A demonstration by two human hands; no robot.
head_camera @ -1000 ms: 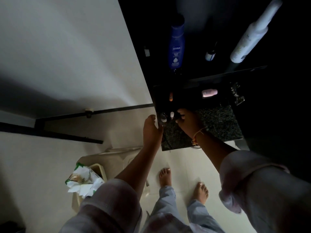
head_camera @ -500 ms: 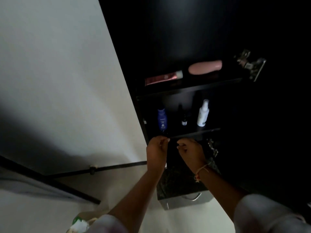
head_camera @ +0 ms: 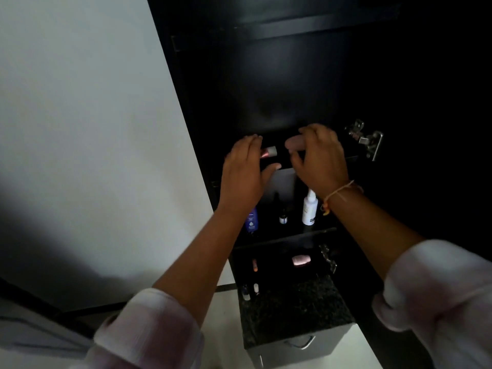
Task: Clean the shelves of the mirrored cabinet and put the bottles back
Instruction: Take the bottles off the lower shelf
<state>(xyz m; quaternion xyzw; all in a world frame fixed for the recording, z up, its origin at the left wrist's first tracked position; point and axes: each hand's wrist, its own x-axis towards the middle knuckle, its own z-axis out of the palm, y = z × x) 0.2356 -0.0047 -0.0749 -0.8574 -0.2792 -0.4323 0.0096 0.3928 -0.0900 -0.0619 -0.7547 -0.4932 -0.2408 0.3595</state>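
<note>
On the upper shelf (head_camera: pixel 352 157) of the dark, matt cabinet (head_camera: pixel 266 89), two things are laid: a slim pinkish tube (head_camera: pixel 268 151) with a pale cap and a smooth pink rounded piece (head_camera: pixel 292 143). The tube is covered by the left hand (head_camera: pixel 245 171), whose fingers are laid nearly straight over it, the thumb spread wide below the shelf edge; nothing is gripped. The pink rounded piece is arched over by the right hand (head_camera: pixel 319 158), fingers curved above and thumb beneath, and it cannot be told whether it is clasped. A thin beaded cord (head_camera: pixel 338 194) is worn at the right wrist, and pale sleeves (head_camera: pixel 149 326) are bunched on both forearms. Three bottles are stood upright and apart on the lower shelf (head_camera: pixel 306 232): a blue plastic bottle (head_camera: pixel 252 223) at the left, a small dark dropper bottle (head_camera: pixel 283 217) in the middle, a tall white spray bottle (head_camera: pixel 309 209) at the right. Two metal hinges (head_camera: pixel 366 139) are seen at the cabinet's right side. Below, a speckled dark stone worktop (head_camera: pixel 298 310) is shown, with small shapes at its back too dim to be named, and a grey metal drawer (head_camera: pixel 319 350) with a curved handle beneath. A plain pale wall (head_camera: pixel 93 115) is met at the left.
</note>
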